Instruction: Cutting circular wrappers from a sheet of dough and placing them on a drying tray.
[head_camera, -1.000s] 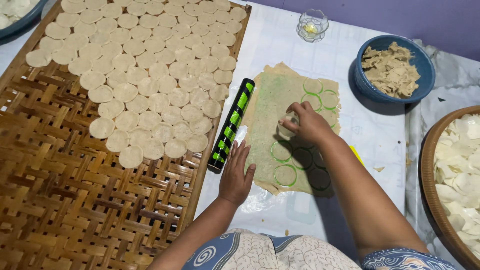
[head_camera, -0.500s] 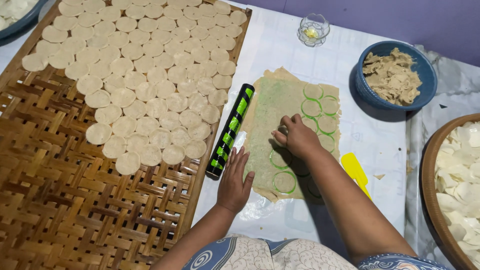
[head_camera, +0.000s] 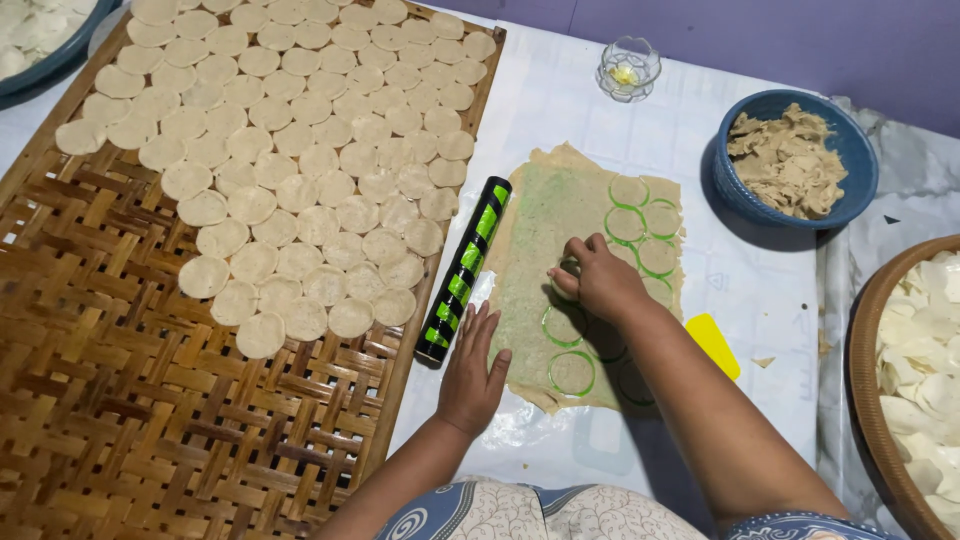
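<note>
Matt, soft dough sheet (head_camera: 545, 215); glossy plastic rolling pin (head_camera: 463, 270); rough woven bamboo tray (head_camera: 130, 420).

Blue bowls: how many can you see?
2. One blue bowl sits at the top right and holds dough scraps. The other blue bowl is in the top left corner, holding pale rounds, and the picture's edge cuts it off. None seem hidden.

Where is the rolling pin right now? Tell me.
In the head view, the black-and-green rolling pin lies left of the dough sheet, along the woven tray's right edge, just beyond the left hand.
</note>
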